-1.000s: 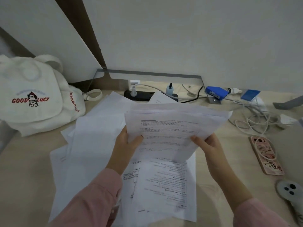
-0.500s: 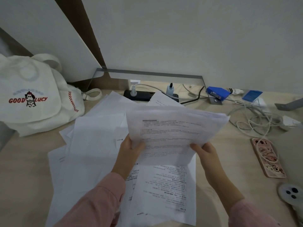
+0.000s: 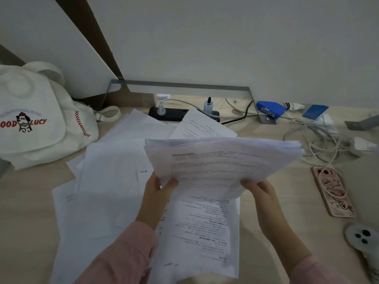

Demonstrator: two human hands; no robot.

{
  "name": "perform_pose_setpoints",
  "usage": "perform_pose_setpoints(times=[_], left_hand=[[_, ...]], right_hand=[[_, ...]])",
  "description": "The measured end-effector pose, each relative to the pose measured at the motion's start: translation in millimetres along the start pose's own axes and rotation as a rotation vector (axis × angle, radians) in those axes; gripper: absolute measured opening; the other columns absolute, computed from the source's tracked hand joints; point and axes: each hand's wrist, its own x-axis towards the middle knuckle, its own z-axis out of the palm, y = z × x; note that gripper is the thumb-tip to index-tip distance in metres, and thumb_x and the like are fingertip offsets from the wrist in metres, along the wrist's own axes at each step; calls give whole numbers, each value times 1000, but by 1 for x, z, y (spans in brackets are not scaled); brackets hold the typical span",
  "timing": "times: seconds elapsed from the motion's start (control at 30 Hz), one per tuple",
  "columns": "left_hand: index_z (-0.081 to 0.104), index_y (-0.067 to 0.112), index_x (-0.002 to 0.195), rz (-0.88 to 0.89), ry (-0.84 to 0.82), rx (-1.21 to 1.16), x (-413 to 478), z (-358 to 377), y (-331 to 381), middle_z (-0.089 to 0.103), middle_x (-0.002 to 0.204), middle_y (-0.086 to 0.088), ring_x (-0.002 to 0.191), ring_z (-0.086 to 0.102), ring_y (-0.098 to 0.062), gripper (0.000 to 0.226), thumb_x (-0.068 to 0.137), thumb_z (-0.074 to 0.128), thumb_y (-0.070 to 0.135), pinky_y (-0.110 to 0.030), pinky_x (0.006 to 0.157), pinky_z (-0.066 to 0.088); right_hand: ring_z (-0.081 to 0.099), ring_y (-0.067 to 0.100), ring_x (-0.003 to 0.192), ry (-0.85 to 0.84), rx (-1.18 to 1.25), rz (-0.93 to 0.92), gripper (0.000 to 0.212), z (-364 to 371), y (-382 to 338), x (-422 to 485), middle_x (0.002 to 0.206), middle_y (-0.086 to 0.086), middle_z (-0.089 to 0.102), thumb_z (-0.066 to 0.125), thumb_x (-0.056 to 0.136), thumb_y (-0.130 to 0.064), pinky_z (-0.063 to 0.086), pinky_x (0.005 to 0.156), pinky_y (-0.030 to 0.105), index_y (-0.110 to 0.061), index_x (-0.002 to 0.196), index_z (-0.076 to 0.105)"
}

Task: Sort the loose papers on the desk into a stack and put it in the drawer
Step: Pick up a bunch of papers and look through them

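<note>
A bundle of printed white papers point(image 3: 217, 165) hangs above the beige desk point(image 3: 28, 201), its far edge fanned. My left hand point(image 3: 158, 193) grips its near left corner, thumb on top. My right hand point(image 3: 260, 193) grips its near right corner. Under the bundle several loose sheets point(image 3: 114, 181) lie spread over the desk's middle and left. One printed sheet point(image 3: 201, 228) lies just below my hands, and another printed sheet point(image 3: 203, 126) pokes out behind the bundle. No drawer shows in the head view.
A white cloth bag point(image 3: 39, 117) sits at the left. Along the back wall lie a black power strip point(image 3: 170, 114), a blue stapler point(image 3: 269, 110) and tangled white cables point(image 3: 320, 140). A pink phone point(image 3: 333, 191) and a white camera-like device point(image 3: 362, 236) lie on the right.
The bundle in both hands has dropped slightly and its sheets have drawn closer together. My hands have sunk a little toward me with it.
</note>
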Motion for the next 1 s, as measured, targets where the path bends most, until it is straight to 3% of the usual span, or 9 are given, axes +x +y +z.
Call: perform_pose_setpoints(times=[0.13,0.23,0.37,0.47,0.57,0.63,0.7,0.83,1.0], left_hand=[[57,29,105,102,7,-58,-9,-1,15,67,101,9,91,64,0,37,70,64,17,-13,75,51],[55,31,105,189,-14,-80,-16,3,35,68,96,18,92,63,2,44,61,63,36,-11,73,50],[54,18,85,318,77,-54,-24,14,66,63,72,24,71,57,10,35,71,52,50,-3,62,43],[56,10,79,275,173,-61,-24,21,74,63,61,26,64,56,16,29,83,52,38,1,55,39],[54,15,74,281,188,-58,-23,22,75,61,60,23,61,55,10,21,85,43,29,-1,53,39],[54,19,80,311,153,-16,-23,21,76,60,66,26,66,55,10,21,83,39,34,-2,57,41],[52,24,89,328,95,0,-24,22,75,59,74,29,73,56,12,18,80,44,37,-3,61,43],[52,24,102,215,-23,-26,-17,26,54,64,97,13,85,63,3,22,83,61,29,-12,69,51],[50,34,97,-56,-192,105,-14,55,-3,64,102,12,91,63,-7,22,92,51,14,-18,74,51]], right_hand=[[65,-5,80,-14,-14,4,30,-3,0,-3,99,-1,69,49,86,4,49,62,8,-15,101,65],[64,3,86,-8,-9,35,29,-4,3,-5,102,2,68,49,86,4,50,66,13,-11,105,65],[61,10,93,1,-9,46,31,-4,3,-10,103,2,67,48,86,5,46,71,19,-8,109,63],[62,7,92,-5,-15,44,29,-4,2,-11,103,-2,68,50,87,2,46,72,19,-13,108,63],[65,-2,90,-53,-23,41,26,-4,3,-13,104,-9,70,54,88,-8,50,67,10,-17,111,63],[66,-1,92,-70,-18,29,26,-6,2,-15,103,-9,73,54,89,-12,51,68,9,-18,112,64],[68,5,92,-64,-13,19,25,-11,-3,-17,104,-9,73,55,89,-15,53,68,13,-18,112,64],[70,11,90,-21,-39,14,25,-30,-16,-15,102,-4,74,58,87,-19,55,65,18,-17,110,66],[70,23,90,140,-123,86,22,-75,-9,-5,100,4,73,55,90,-17,55,76,38,-14,110,66]])
